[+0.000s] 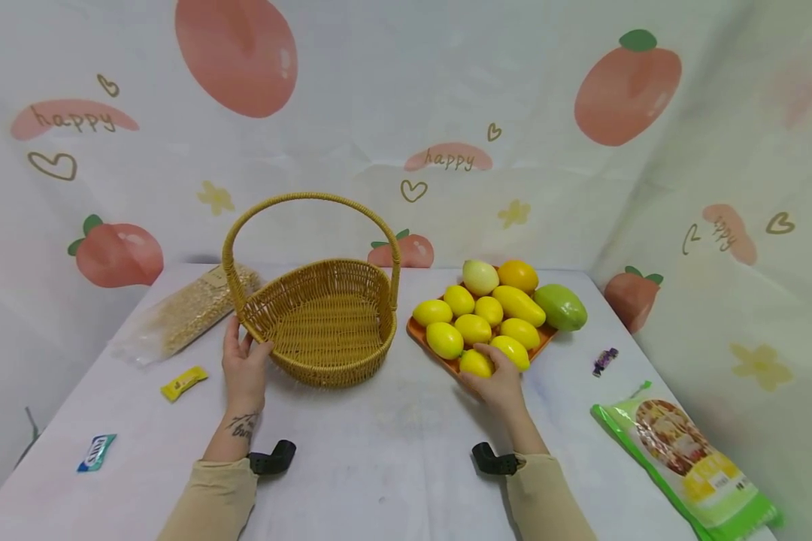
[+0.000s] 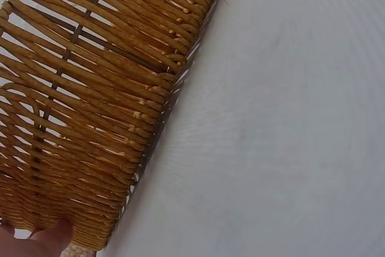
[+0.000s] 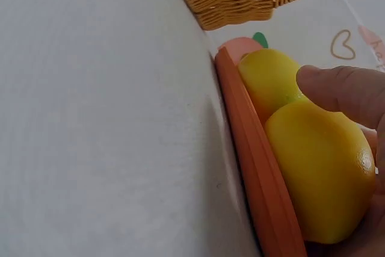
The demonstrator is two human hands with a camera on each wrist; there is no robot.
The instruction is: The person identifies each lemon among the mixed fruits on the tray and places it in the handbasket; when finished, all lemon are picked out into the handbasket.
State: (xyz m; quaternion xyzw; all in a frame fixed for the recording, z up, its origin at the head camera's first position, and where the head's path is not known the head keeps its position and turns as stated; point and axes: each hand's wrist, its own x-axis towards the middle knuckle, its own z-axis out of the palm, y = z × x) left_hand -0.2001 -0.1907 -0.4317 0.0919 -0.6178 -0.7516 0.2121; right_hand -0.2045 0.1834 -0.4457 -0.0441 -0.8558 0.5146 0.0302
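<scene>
Basket [image 1: 331,373]: just the 1
Tray [image 3: 258,167]: also 1
Lemons [image 1: 444,340]: 8 by my count
Long yellow fruit [image 1: 518,306]: 1
Orange [image 1: 518,276]: only 1
Green fruit [image 1: 562,307]: 1
Pale fruit [image 1: 480,277]: 1 too
Candies [image 1: 185,382]: 3 total
Bags [image 1: 683,462]: 2

The head view is bright under soft, diffuse light, with faint shadow beneath the basket [image 1: 331,377] and small highlights on the lemons [image 1: 444,340]. The backdrop [image 1: 798,90] print blurs at far right. Both wrist views are dimmer and greyer: the left shows fine banding across the table [image 2: 289,118], the right a soft shadow beside the tray [image 3: 261,167].
</scene>
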